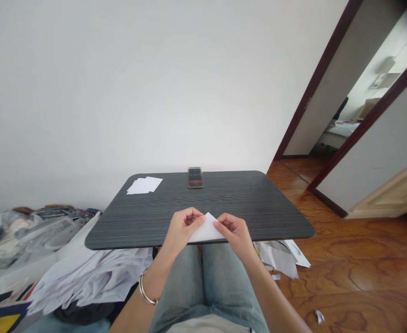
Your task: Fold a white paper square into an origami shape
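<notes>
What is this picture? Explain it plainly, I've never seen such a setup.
There is no machine here, just a person's two bare hands. The single picture comes from a camera worn on that person's head, looking forward and down, so their own jeans show at the bottom. The left hand and right hand hold a piece of white paper between them, its pointed corner facing away, at the near edge of a dark table. Farther back on the table are some loose white sheets at left and a phone-like device near the middle.
</notes>
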The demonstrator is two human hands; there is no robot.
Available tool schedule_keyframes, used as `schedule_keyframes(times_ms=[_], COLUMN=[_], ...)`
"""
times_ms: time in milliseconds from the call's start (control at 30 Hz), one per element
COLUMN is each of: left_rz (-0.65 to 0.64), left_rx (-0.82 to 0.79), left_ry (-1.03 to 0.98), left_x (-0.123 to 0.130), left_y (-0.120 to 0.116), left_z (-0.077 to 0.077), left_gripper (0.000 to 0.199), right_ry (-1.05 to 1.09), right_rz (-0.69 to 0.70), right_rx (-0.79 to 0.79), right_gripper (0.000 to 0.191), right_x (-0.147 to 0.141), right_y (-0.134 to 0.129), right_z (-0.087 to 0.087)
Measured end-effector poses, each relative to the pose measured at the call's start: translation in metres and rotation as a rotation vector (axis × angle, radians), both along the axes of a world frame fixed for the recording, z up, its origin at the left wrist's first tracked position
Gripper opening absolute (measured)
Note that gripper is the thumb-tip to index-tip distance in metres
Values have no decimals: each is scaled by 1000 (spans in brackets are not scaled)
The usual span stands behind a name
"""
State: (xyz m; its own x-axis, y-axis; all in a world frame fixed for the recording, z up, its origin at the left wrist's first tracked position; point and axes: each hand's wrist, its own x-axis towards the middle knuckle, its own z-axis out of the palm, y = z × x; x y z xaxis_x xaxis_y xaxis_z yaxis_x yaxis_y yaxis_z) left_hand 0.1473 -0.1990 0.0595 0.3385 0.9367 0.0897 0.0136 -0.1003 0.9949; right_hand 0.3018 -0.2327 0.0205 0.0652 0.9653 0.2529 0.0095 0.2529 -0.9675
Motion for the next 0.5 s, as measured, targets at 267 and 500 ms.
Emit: schedule_keyframes(times_ms=[267,500], left_rz=[48,142], left_rx=[49,99], left_ry=[31,-6], left_x=[-1,-3], left_y=[2,3], left_z=[-4,-6], left_gripper=[22,21], right_ry=[37,151], right_rz=[-12,-30], right_rx=[-35,-164], right_gripper=[21,24], right_x=[1,7], right_y=[1,3], right_z=[-1,-2])
